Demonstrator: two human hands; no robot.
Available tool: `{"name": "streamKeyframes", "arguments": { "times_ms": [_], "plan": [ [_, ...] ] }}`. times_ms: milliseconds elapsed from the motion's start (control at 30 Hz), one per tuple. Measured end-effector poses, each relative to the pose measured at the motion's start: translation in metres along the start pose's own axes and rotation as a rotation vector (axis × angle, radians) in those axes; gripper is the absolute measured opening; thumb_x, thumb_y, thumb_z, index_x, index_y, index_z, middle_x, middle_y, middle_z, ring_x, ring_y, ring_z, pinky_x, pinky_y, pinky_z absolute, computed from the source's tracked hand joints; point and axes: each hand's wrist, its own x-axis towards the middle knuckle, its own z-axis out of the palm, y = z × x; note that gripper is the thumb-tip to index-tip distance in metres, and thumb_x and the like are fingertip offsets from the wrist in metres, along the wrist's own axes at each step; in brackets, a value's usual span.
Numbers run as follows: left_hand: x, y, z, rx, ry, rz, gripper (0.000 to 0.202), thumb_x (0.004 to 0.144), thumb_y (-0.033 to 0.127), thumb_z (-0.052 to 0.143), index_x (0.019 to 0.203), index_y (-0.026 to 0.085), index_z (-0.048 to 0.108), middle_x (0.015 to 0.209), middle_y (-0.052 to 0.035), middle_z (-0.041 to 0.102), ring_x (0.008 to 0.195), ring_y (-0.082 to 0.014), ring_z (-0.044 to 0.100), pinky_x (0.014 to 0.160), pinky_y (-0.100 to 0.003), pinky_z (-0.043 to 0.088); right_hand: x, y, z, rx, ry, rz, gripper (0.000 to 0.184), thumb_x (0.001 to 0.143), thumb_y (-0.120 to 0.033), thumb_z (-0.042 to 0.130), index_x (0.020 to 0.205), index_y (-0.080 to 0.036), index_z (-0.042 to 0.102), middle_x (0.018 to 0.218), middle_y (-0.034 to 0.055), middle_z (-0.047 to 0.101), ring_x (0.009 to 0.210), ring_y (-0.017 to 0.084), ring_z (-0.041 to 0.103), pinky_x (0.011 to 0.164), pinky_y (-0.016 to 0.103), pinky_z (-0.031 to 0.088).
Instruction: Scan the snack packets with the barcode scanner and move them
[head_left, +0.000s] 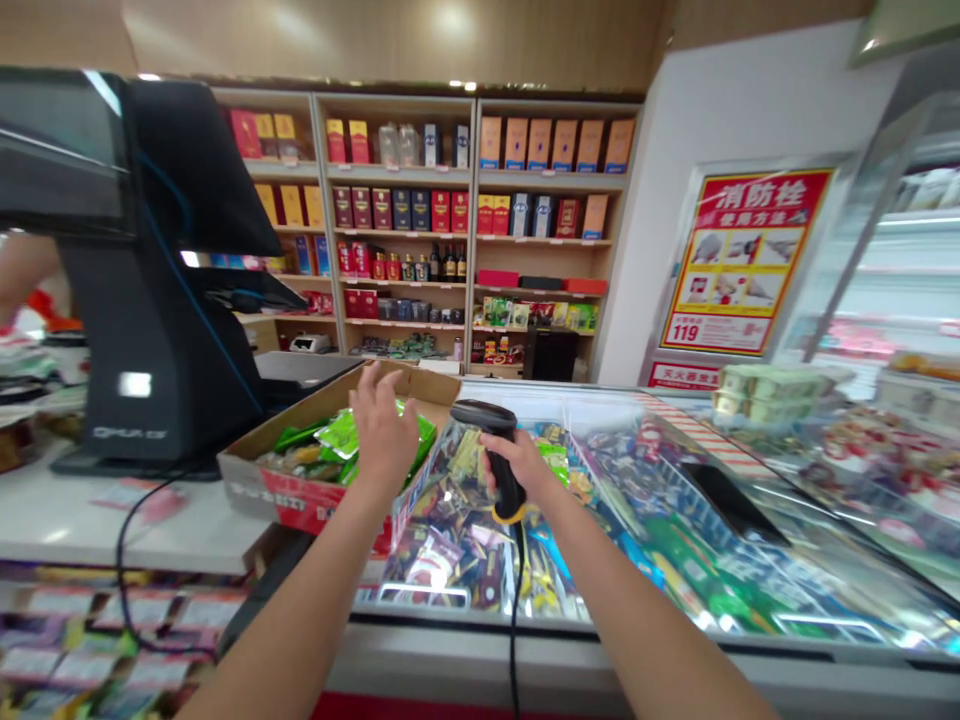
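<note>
The left hand [384, 425] is raised with its fingers spread and holds nothing; it is over a cardboard box [251, 487] of green packets [337, 435], though whether it touches any of them is hard to tell. The right hand [519, 465] is wrapped around the handle of a black barcode scanner [486, 413], whose cable [515, 610] hangs straight down below it. Under the scanner lies the glass top of a chest freezer [480, 640] filled with colourful packages. A dark phone [731, 500] lies on the glass to the right of the right hand, with stacked egg cartons [772, 390] farther off. To the left of the left hand, a white desk [180, 535] carries a black checkout terminal [165, 340]. Beyond both hands, wooden shelves [551, 182] hold rows of boxes and bottles, and past the right hand a red and yellow poster [750, 260] hangs on a white wall [675, 130].
</note>
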Motion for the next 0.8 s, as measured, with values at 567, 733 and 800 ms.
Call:
{"name": "streamKeyframes", "arguments": {
  "times_ms": [567, 733, 800],
  "plan": [
    [-0.095, 0.068, 0.159, -0.064, -1.083, 0.389, 0.041, 0.09, 0.036, 0.053, 0.128, 0.02, 0.057, 0.133, -0.0154, 0.059, 0.122, -0.03, 0.057, 0.103, -0.045, 0.043, -0.012, 0.016, -0.108, 0.107, 0.515, -0.061, 0.032, 0.06, -0.043, 0.075, 0.066, -0.019, 0.056, 0.044, -0.003, 0.056, 0.032, 0.013, 0.049, 0.032, 0.025, 0.04],
    [-0.093, 0.071, 0.154, 0.05, -1.062, 0.432, 0.022, 0.091, 0.024, 0.045, 0.096, 0.014, 0.064, 0.096, -0.0149, 0.07, 0.092, -0.0279, 0.068, 0.081, -0.038, 0.051, -0.014, 0.014, -0.104, 0.1, 0.516, -0.078, 0.031, 0.06, -0.043, 0.075, 0.065, -0.018, 0.056, 0.044, -0.0034, 0.055, 0.032, 0.013, 0.05, 0.032, 0.025, 0.04],
    [-0.097, 0.07, 0.157, 0.062, -1.032, 0.432, 0.022, 0.09, 0.016, 0.041, 0.098, 0.014, 0.062, 0.097, -0.0139, 0.069, 0.088, -0.0242, 0.067, 0.078, -0.036, 0.051, -0.015, 0.014, -0.104, 0.103, 0.514, -0.08, 0.031, 0.062, -0.043, 0.074, 0.063, -0.019, 0.054, 0.043, -0.0039, 0.054, 0.031, 0.013, 0.049, 0.032, 0.025, 0.04]
  ]
}}
